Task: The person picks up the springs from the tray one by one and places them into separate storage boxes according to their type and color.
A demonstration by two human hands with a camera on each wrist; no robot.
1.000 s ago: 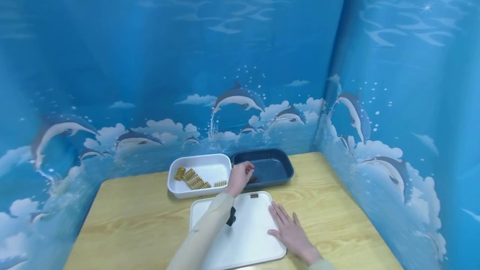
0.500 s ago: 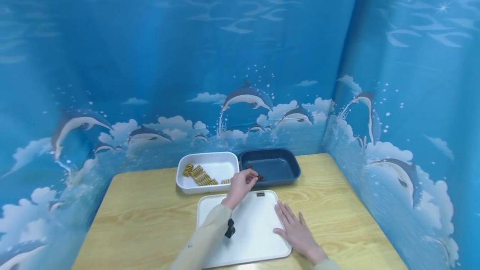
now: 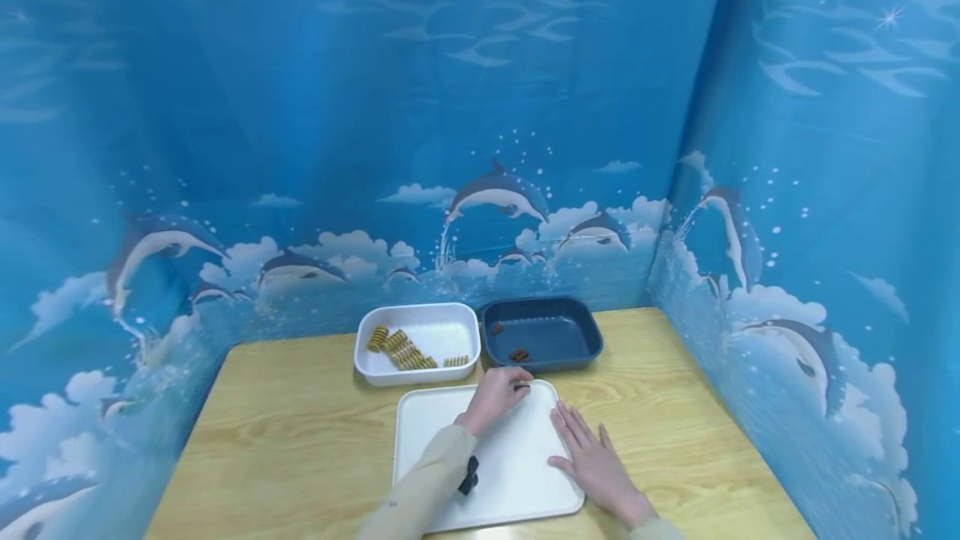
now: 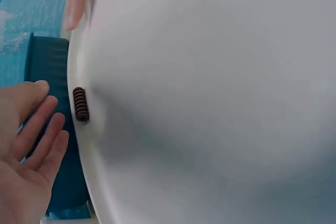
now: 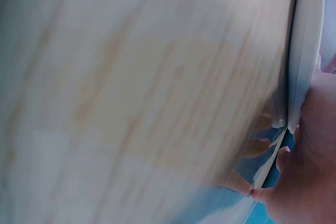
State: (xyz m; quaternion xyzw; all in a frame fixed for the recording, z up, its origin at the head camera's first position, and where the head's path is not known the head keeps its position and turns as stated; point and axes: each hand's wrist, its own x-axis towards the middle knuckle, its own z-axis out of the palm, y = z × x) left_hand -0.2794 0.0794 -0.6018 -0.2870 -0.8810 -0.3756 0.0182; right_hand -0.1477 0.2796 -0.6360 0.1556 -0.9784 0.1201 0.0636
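A short dark brown piece with ribs like a coil [image 4: 81,104] lies at the far rim of the white tray [image 3: 420,419]. My left hand [image 3: 495,398] is at that piece in the head view. In the left wrist view its fingers are loosely bent beside the piece, apart from it, with nothing visible between them. My right hand [image 3: 596,465] lies with extended fingers on the tray's right edge. Several reddish-brown pieces [image 3: 519,354] lie in the dark blue dish [image 3: 555,336] beyond the tray.
A white dish [image 3: 442,319] with several yellow-and-dark striped coil-like pieces [image 3: 405,352] stands left of the blue one. The wooden table [image 3: 285,440] meets a blue dolphin-print curtain [image 3: 337,190] at the back and right. A black device [image 3: 468,475] is on my left wrist.
My left hand has drawn back from over the dark blue dish to the brown piece at the tray's far rim. My right hand stays at the tray's edge.
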